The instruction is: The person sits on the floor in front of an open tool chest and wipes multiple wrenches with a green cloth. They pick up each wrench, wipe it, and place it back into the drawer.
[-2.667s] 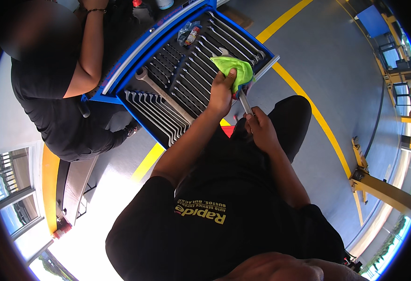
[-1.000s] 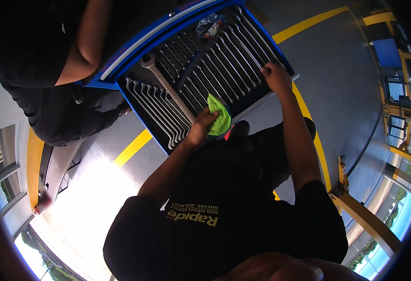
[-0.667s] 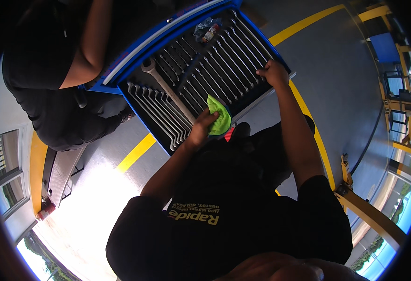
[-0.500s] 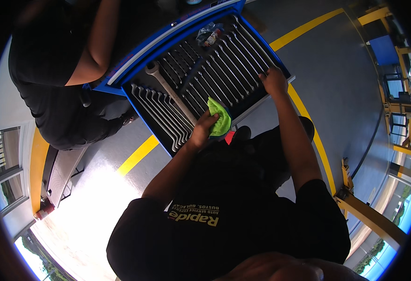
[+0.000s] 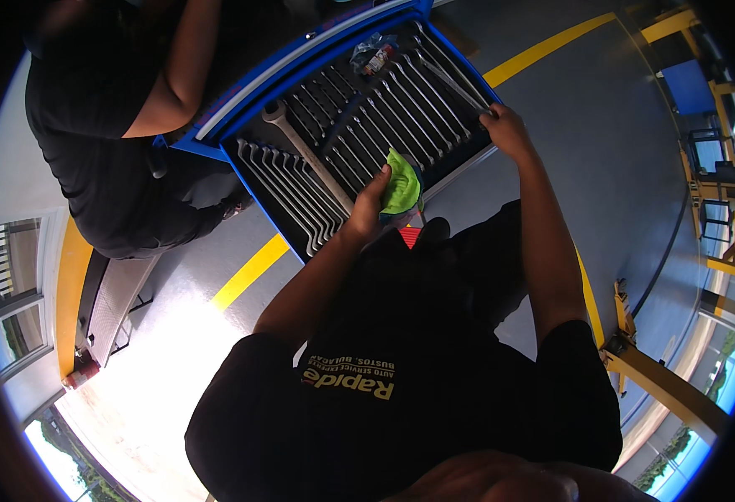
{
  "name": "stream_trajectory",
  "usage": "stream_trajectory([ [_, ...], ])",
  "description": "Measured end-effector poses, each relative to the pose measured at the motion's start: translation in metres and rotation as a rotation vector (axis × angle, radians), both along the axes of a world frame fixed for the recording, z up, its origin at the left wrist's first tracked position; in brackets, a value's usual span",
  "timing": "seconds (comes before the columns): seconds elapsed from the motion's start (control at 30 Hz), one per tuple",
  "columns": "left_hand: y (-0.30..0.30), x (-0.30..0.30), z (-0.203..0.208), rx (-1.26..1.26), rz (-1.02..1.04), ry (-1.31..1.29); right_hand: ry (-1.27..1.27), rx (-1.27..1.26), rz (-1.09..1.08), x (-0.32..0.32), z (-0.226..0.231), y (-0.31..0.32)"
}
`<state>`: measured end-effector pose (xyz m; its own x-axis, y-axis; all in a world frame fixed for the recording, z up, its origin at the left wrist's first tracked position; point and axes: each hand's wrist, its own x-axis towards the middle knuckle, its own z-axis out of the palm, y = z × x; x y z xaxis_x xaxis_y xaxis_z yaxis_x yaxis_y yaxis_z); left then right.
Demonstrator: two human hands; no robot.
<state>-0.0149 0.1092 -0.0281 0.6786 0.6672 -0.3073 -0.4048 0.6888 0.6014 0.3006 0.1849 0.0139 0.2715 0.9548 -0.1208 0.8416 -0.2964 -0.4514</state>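
My left hand point(image 5: 369, 207) is closed around a bright green cloth point(image 5: 402, 186), just over the near edge of an open blue tool drawer point(image 5: 268, 199). At the drawer's right corner, my right hand point(image 5: 506, 132) grips the near end of a long combination wrench point(image 5: 453, 81). That wrench lies at a slant across the right end of the row of wrenches. Rows of silver wrenches point(image 5: 409, 113) fill the dark drawer bed, with offset-ended wrenches point(image 5: 288, 188) on the left. A large open-end wrench point(image 5: 307, 155) lies between the groups, its near end close to my left hand.
A clear plastic packet point(image 5: 374, 55) sits at the drawer's back. Left of the drawer is another person in dark clothes point(image 5: 91, 159), one arm point(image 5: 175, 92) reaching toward the cabinet top. Yellow lines point(image 5: 250, 274) mark the grey floor. Yellow metal posts point(image 5: 664, 389) stand at right.
My right hand has moved slightly up and right, and the wrench in it has shifted toward the drawer's right side. My left hand and the green cloth have moved a little up and right.
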Motion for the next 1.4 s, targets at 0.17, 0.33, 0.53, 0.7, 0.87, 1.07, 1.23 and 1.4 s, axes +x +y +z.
stream_trajectory([
  [0.17,0.005,0.030,0.019,-0.064,-0.075,-0.154,0.618,-0.025,-0.212,-0.035,0.052,-0.039],
  [0.33,-0.010,0.075,0.040,-0.260,-0.131,-0.266,0.781,-0.029,-0.274,-0.084,0.050,-0.135],
  [0.53,-0.046,0.123,0.011,-0.147,-0.029,0.100,0.334,-0.047,-0.236,-0.105,0.028,-0.209],
  [0.7,-0.012,0.114,0.022,-0.100,0.010,0.104,0.443,-0.106,-0.178,-0.117,0.041,-0.235],
  [0.87,0.024,0.108,0.066,0.004,0.148,-0.047,0.591,-0.058,-0.120,-0.122,0.053,-0.264],
  [1.07,-0.067,0.128,0.073,0.156,0.037,-0.004,0.463,0.094,-0.141,-0.100,0.055,-0.246],
  [1.23,-0.034,0.118,0.074,0.255,0.007,0.121,0.482,0.129,-0.161,-0.111,0.066,-0.244],
  [1.4,0.029,0.095,0.100,0.136,0.143,-0.044,0.586,0.032,-0.113,-0.126,0.074,-0.263],
])
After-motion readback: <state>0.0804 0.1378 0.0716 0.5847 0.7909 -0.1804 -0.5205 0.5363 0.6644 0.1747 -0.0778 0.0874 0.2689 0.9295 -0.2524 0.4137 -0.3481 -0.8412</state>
